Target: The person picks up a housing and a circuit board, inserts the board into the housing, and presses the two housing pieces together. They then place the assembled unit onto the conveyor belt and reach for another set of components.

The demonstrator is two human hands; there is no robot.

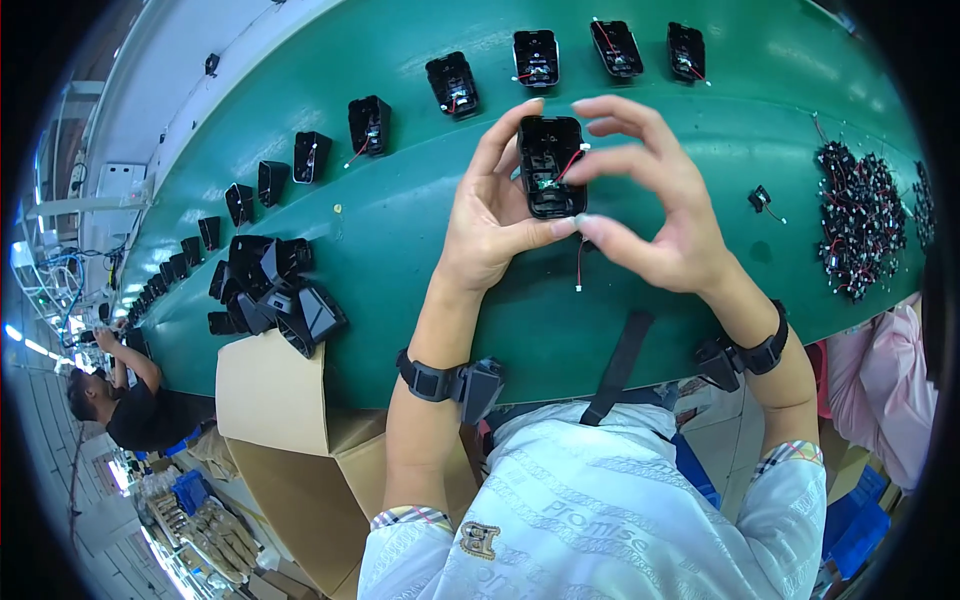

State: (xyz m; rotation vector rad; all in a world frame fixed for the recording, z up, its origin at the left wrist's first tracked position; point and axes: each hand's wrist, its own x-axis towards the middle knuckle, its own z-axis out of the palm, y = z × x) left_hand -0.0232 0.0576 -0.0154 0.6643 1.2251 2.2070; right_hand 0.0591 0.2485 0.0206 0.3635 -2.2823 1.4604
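A black, open plastic housing (541,196) faces up in my left hand (478,230), whose fingers and thumb wrap round its left side and lower edge. Inside it lies a small part with a red wire (571,163) ending in a white plug. My right hand (668,205) is at the housing's right side, fingers curved and spread apart. Its thumb tip is by the lower right corner, and the blurred index finger is close to the wire; whether it touches is unclear. Below, another thin wire (578,270) with a white plug shows against the green table.
Similar housings (536,58) stand in a curved row along the green table (400,240). More black housings (275,285) are heaped at left above an open cardboard box (275,390). Wired small parts (860,220) form a pile at right. Another person (120,400) works far left.
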